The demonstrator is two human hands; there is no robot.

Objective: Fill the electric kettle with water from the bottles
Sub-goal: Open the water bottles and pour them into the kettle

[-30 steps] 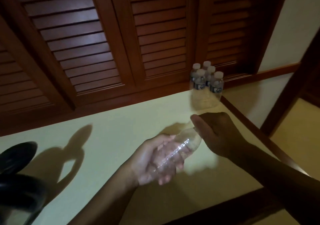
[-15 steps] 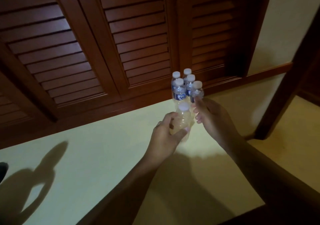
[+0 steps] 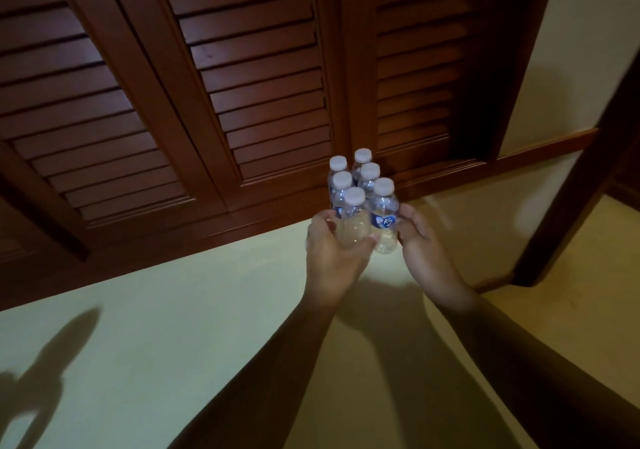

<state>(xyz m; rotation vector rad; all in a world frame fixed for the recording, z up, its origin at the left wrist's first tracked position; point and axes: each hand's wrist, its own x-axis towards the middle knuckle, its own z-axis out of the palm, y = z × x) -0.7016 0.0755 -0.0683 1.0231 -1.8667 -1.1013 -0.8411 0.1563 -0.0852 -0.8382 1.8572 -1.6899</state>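
My left hand (image 3: 332, 258) is shut on a clear, label-free bottle (image 3: 354, 228) with a white cap. It holds this bottle upright at the front of a cluster of several capped water bottles (image 3: 363, 171) at the back of the pale counter (image 3: 173, 327). My right hand (image 3: 426, 251) is open, and its fingertips touch the right side of a blue-labelled bottle (image 3: 385, 218) at the cluster's right front. The kettle is out of view.
Dark wooden louvred doors (image 3: 242, 85) rise right behind the bottles. A slanted wooden post (image 3: 571, 189) stands at the right, past the counter's edge. A shadow (image 3: 41, 372) falls on the counter at the lower left.
My left hand carried the clear bottle from the counter's middle back to the cluster and stood it upright, capped. My right hand left the bottle's top and went to the labelled bottle. The kettle left the view.
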